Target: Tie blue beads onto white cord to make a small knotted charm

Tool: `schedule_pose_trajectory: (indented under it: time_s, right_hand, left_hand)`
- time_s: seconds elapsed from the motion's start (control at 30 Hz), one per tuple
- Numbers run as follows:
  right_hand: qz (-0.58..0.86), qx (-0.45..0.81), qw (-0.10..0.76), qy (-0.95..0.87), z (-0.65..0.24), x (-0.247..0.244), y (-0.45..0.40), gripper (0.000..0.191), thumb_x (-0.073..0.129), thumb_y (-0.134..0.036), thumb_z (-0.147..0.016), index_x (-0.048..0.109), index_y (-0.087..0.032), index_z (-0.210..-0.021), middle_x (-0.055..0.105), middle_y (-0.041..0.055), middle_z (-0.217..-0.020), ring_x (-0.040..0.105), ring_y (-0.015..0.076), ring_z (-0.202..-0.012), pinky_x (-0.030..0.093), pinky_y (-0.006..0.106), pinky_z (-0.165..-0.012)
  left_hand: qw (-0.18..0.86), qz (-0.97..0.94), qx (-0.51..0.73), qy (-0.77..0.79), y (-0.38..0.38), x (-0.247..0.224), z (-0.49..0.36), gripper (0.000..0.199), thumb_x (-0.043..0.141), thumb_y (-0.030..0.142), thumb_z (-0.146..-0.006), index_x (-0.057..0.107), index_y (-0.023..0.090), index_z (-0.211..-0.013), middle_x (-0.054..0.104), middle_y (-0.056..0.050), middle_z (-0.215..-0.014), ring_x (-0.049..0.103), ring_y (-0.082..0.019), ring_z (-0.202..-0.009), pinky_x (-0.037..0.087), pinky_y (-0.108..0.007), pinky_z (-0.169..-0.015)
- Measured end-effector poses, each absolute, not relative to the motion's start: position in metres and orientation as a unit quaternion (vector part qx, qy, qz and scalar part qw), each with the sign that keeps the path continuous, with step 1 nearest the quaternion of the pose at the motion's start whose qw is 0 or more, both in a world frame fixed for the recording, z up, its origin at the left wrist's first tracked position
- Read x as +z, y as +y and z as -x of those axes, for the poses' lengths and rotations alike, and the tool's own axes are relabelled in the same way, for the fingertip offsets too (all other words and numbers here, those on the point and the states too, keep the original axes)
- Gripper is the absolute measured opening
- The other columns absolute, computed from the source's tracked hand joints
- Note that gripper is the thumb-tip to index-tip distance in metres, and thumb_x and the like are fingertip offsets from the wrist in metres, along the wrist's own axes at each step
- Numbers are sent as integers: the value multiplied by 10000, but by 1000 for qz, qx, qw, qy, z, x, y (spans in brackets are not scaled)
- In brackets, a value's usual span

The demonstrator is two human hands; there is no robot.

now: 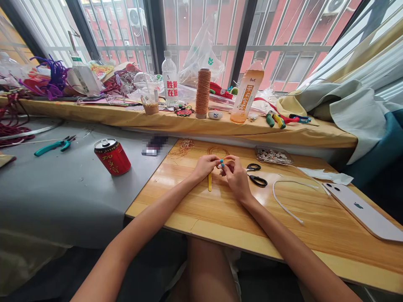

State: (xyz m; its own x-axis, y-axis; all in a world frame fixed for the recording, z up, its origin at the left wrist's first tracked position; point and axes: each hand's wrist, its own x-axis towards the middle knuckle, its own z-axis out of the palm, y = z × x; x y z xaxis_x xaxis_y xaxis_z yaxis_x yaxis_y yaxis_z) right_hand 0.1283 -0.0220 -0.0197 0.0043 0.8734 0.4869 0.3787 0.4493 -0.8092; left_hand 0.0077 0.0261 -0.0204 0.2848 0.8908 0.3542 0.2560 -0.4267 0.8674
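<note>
My left hand (205, 165) and my right hand (234, 173) meet over the wooden board (315, 218), fingertips pinched together on a small piece with thin gold cord (218, 151) running away from it. What exactly sits between the fingers is too small to tell. A yellow stick (209, 182) lies on the board just under my left hand. Black scissors (256, 175) lie right of my right hand. A bent white cord (285, 197) lies further right.
A white phone (362, 209) lies at the board's right edge. A clear tray of small parts (273, 155) sits behind the scissors. A red can (112, 157) and teal pliers (53, 146) are on the grey surface left. Bottles (247, 90) and a thread spool (203, 93) crowd the sill.
</note>
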Motion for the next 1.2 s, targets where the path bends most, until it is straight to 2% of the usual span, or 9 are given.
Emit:
schedule_pose_trajectory:
  time_s: [0.07, 0.17, 0.37, 0.5, 0.63, 0.77, 1.0, 1.2]
  right_hand:
    - [479, 205, 534, -666, -128, -19, -22, 254, 422, -253, -779, 387, -187, -1022, 587, 4, -704, 553, 130, -558, 446, 274, -586]
    - [495, 161, 530, -670, -129, -19, -23, 272, 406, -246, -788, 410, -179, -1051, 596, 12, -712, 559, 141, -591, 441, 285, -621]
    - [513, 98, 495, -695, -131, -20, -22, 203, 380, -259, -793, 558, -167, -826, 600, 52, -739, 562, 153, -634, 426, 285, -662]
    - [528, 123, 519, -661, -135, -21, -18, 205, 388, -260, -785, 558, -160, -838, 600, 42, -698, 561, 144, -600, 433, 276, -633]
    - [542, 153, 540, -625, -139, -21, -15, 203, 407, -278, -768, 559, -154, -824, 608, 44, -693, 565, 141, -581, 440, 268, -600]
    - [554, 157, 533, -620, -140, -20, -15, 191, 420, -262, -753, 564, -148, -804, 605, 40, -664, 557, 136, -555, 436, 268, -595]
    - [548, 153, 518, -638, -141, -23, -13, 182, 425, -258, -745, 570, -151, -769, 593, 27, -618, 547, 133, -536, 431, 262, -579]
    - [547, 195, 516, -631, -141, -23, -12, 191, 452, -293, -730, 582, -154, -742, 585, 15, -569, 549, 128, -497, 437, 249, -528]
  left_hand:
    - [359, -709, 442, 416, 26, -21, -7, 206, 479, 281, -725, 600, 124, -669, 552, 22, -540, 452, -72, -492, 337, -175, -489]
    - [322, -728, 427, 429, 25, -22, -9, 187, 470, 236, -719, 606, 132, -645, 559, 17, -536, 474, -80, -525, 346, -176, -526]
    - [254, -781, 385, 421, 21, -24, -11, 204, 418, 240, -765, 601, 156, -733, 577, 18, -574, 495, -85, -539, 352, -177, -539]
    - [186, -805, 354, 439, 18, -25, -11, 185, 414, 250, -787, 579, 168, -773, 587, 14, -595, 500, -92, -540, 344, -180, -530]
    - [134, -838, 334, 410, 12, -25, -13, 182, 399, 231, -799, 570, 169, -804, 618, -19, -735, 534, -114, -639, 363, -198, -578]
    - [216, -824, 360, 380, 7, -20, -13, 155, 434, 239, -778, 566, 158, -778, 613, -12, -717, 534, -105, -643, 383, -191, -591]
    - [445, -706, 427, 348, 7, -11, -7, 158, 515, 283, -709, 526, 126, -714, 505, 32, -574, 459, -54, -483, 368, -163, -462]
    - [519, -637, 477, 312, 13, -18, -13, 224, 553, 334, -688, 498, 124, -742, 465, 53, -480, 442, -49, -428, 372, -171, -433]
